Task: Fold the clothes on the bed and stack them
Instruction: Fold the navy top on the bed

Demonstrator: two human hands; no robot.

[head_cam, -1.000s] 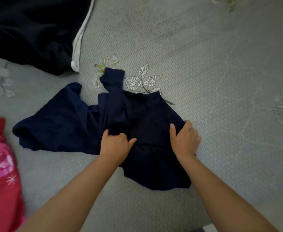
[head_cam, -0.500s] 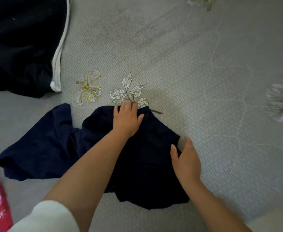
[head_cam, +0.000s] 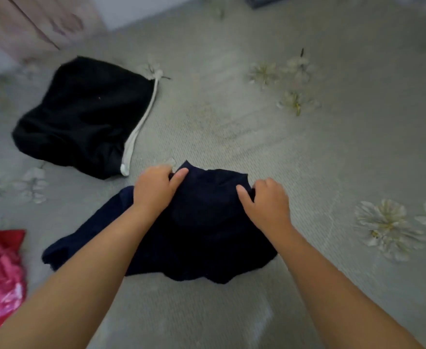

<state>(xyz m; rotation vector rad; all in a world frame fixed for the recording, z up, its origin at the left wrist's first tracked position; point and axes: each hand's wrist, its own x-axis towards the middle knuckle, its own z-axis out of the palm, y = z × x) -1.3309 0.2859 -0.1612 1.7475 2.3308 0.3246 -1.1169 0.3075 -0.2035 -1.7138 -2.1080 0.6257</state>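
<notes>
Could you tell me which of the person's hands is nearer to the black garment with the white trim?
Left. The left hand grips the far edge of the navy blue garment, just right of the black garment with white trim; the right hand grips the same edge farther right.

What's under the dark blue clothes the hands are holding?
Under the navy garment only the grey flowered bedspread shows around its edges. Both hands, left and right, grip its far edge. Anything beneath the cloth is covered and cannot be seen.
</notes>
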